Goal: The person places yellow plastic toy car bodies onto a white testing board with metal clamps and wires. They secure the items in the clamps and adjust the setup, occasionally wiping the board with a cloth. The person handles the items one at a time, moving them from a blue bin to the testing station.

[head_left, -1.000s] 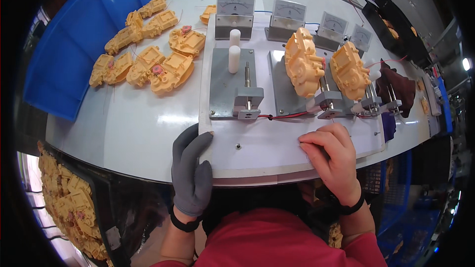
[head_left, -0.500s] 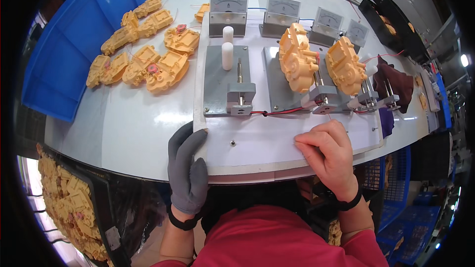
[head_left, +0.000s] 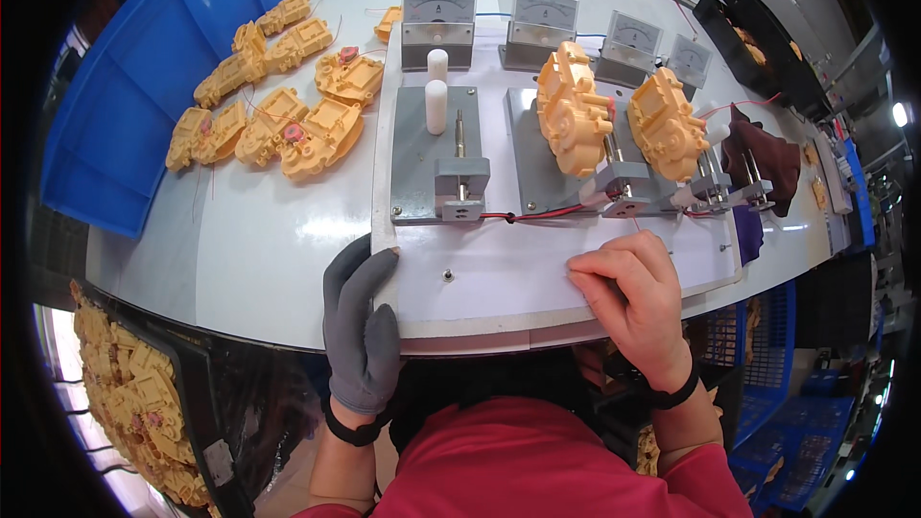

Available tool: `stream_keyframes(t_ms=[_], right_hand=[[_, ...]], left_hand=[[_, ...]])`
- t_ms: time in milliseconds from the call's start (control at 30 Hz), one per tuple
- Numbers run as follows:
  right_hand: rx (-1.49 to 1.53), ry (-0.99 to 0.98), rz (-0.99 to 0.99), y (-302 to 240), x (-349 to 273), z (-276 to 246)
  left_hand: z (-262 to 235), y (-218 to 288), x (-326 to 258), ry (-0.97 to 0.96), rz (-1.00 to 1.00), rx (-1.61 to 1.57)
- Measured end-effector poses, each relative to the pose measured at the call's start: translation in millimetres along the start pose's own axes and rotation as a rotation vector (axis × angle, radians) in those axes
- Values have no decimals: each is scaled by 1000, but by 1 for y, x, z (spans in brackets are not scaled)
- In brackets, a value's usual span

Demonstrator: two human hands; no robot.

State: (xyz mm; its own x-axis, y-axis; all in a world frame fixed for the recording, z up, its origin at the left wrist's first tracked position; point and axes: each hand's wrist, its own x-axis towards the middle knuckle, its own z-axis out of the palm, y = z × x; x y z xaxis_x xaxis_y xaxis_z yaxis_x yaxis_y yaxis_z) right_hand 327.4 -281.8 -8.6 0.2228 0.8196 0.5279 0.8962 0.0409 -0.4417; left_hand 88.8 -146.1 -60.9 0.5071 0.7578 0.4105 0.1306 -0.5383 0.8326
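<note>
My left hand [head_left: 361, 324], in a grey glove, rests flat against the left front edge of a white test board [head_left: 499, 283], holding nothing. My bare right hand [head_left: 633, 293] lies on the board's right front part with its fingers curled under. The board carries a grey fixture [head_left: 434, 158] with two white pegs [head_left: 436, 96] and a sliding clamp. To its right, two yellow plastic housings [head_left: 574, 110] [head_left: 667, 125] sit clamped in further fixtures. Red wires [head_left: 537, 216] run along the clamps.
Several loose yellow housings [head_left: 273, 101] lie on the white table to the left, beside a blue bin [head_left: 134, 77]. Analog meters [head_left: 438, 12] stand behind the fixtures. A dark cloth [head_left: 763, 153] lies at the right. More yellow parts fill a crate [head_left: 129, 393] at lower left.
Both hands stay on the board's front edge. The view has shifted slightly, so the board and hands sit a little lower and nearer in the picture.
</note>
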Motion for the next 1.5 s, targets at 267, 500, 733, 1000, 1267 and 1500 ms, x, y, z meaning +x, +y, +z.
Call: stream_keyframes(t_ms=[267,500,733,1000,1267,1500], right_hand=[[2,3,-2,0,0,0],[4,3,-13,0,1,-1],[0,6,-9,0,0,-1],[-3,15,-17,0,1,-1],[-1,17,-21,0,0,0],[-2,4,-29,0,0,-2]], left_hand=[[1,0,0,7,4,8],[1,-1,0,4,5,22],[1,-2,0,7,16,15],[0,0,-1,-23,-14,40],[1,-2,-1,4,20,22],[1,-1,-1,-1,28,31]])
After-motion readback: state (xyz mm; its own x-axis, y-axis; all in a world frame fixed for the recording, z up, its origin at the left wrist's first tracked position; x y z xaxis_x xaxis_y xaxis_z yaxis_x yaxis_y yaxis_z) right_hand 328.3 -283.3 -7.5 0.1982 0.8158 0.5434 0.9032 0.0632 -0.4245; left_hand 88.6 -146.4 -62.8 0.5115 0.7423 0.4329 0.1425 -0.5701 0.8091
